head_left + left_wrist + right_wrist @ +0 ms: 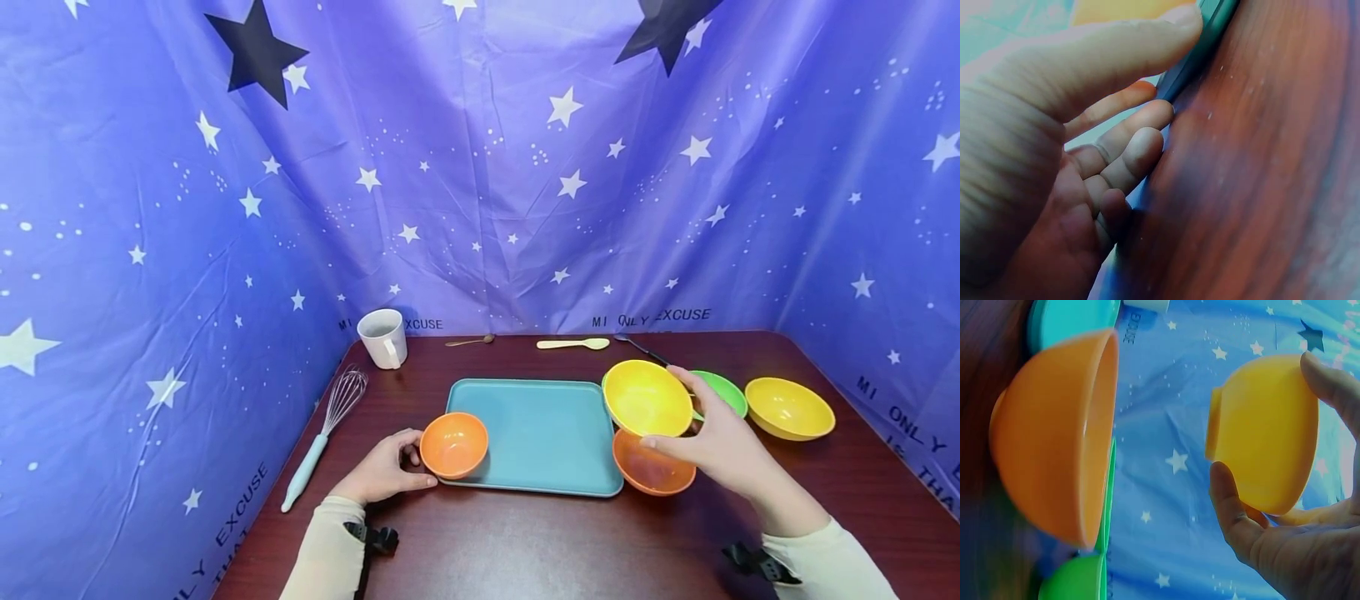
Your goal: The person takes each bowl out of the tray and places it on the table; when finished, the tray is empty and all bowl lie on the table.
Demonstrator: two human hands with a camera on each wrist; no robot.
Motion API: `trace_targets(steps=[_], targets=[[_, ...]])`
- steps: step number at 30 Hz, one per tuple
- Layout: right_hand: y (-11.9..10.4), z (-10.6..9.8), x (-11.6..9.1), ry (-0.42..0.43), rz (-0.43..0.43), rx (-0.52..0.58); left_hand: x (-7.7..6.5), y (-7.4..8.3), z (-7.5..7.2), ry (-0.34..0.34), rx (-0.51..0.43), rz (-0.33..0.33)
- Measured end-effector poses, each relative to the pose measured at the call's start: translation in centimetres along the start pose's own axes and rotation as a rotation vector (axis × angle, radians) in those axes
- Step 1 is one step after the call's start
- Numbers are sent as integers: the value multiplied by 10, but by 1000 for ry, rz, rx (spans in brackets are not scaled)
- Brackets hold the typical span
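Note:
My right hand point(716, 437) grips a small yellow bowl point(647, 398) by its sides, thumb on the near side. In the right wrist view this yellow bowl point(1266, 434) is raised off the table, apart from the larger orange bowl point(1054, 440). That orange bowl point(654, 463) stands at the tray's right edge, partly hidden by the yellow one. A smaller orange bowl point(454, 445) sits on the left front corner of the blue-green tray point(543, 433). Beside it is my left hand point(382, 468), fingers loosely bent; the left wrist view shows nothing between thumb and fingers point(1141, 150).
A green bowl point(723, 393) and another yellow bowl point(790, 408) stand to the right. At the left are a whisk point(326, 437) and a white mug point(382, 337). A small spoon point(471, 341), a pale spoon point(573, 343) and a dark-handled utensil point(645, 350) lie along the back.

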State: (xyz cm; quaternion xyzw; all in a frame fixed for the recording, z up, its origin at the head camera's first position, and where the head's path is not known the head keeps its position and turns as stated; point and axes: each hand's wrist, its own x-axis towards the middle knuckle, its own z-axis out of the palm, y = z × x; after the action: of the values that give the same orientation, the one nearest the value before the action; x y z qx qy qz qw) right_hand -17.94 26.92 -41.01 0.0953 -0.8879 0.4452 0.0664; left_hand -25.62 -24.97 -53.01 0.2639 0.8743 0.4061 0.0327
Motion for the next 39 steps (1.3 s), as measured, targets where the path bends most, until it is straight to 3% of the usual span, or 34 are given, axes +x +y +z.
trace_targets(steps=[13,21,29,39], targets=[[35,-35,-22,82,10,4,2,-3,2,27,-25,23],[59,-48,-43,100,84,-53,1,-2,2,24,8,21],[81,-55,-57,71,141,-176,1,0,2,24,-2,23],[102,-53,-64,-2,138,-206,2,-4,3,24,0,14]])
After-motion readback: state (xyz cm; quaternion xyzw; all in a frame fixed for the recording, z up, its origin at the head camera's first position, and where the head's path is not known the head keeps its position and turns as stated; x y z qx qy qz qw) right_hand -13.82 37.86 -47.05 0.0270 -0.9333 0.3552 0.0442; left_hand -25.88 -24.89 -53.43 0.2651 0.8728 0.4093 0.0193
